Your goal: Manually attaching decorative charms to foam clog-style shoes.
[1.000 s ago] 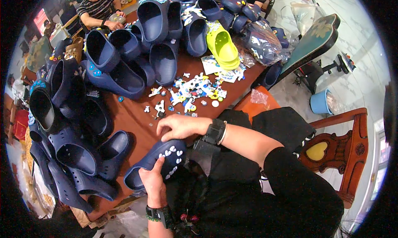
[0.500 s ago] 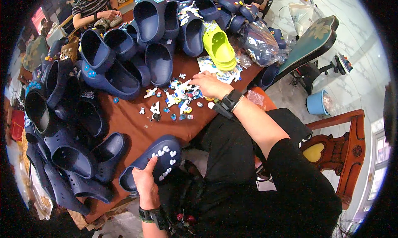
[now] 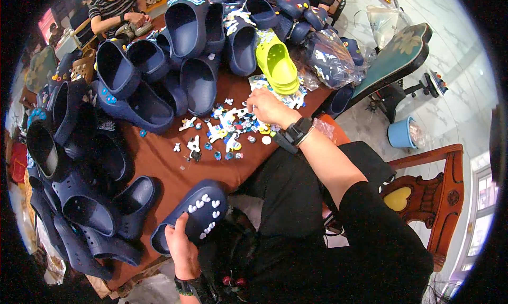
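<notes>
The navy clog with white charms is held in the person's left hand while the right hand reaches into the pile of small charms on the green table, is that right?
Not quite: the head view shows the table is reddish-brown, not green. The left hand does hold the navy clog, and the right hand is at the charm pile.

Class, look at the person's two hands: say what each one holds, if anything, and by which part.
The left hand grips a navy clog at its heel end. The right hand rests in the pile of small charms; whether it has pinched one cannot be told.

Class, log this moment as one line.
left hand: holds navy clog | right hand: on charm pile | table
</notes>
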Demonstrator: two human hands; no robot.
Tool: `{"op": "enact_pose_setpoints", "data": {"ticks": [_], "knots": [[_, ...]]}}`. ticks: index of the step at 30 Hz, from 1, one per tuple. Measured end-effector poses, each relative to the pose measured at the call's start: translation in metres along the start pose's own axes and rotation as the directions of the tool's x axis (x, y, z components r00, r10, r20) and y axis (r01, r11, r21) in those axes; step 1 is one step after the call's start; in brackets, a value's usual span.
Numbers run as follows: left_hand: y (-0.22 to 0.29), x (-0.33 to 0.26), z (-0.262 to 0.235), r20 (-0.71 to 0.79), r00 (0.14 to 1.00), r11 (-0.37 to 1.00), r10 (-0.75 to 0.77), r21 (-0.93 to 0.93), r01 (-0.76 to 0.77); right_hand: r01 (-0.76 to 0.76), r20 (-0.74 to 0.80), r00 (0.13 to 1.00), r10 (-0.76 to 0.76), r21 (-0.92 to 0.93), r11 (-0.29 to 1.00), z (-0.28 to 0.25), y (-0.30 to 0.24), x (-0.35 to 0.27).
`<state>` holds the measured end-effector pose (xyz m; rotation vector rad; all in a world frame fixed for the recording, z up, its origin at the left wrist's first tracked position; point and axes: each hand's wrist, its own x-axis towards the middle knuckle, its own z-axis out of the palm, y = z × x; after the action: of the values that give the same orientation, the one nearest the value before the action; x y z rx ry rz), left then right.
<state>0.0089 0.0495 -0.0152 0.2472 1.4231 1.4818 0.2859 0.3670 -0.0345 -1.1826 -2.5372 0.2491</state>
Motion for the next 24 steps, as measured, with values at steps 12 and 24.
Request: {"op": "enact_pose_setpoints", "data": {"ticks": [12, 24], "knots": [[-0.002, 0.001, 0.000, -0.018, 0.998, 0.993, 0.058, 0.108, -0.056, 0.050, -0.135, 0.989, -0.055, -0.045, 0.998, 0.005, 0.016, 0.024], [0.004, 0.006, -0.014, -0.017, 0.992, 0.956, -0.126, -0.269, 0.116, 0.060, 0.056, 0.997, -0.062, 0.027, 0.998, 0.033, 0.039, 0.057]]}}
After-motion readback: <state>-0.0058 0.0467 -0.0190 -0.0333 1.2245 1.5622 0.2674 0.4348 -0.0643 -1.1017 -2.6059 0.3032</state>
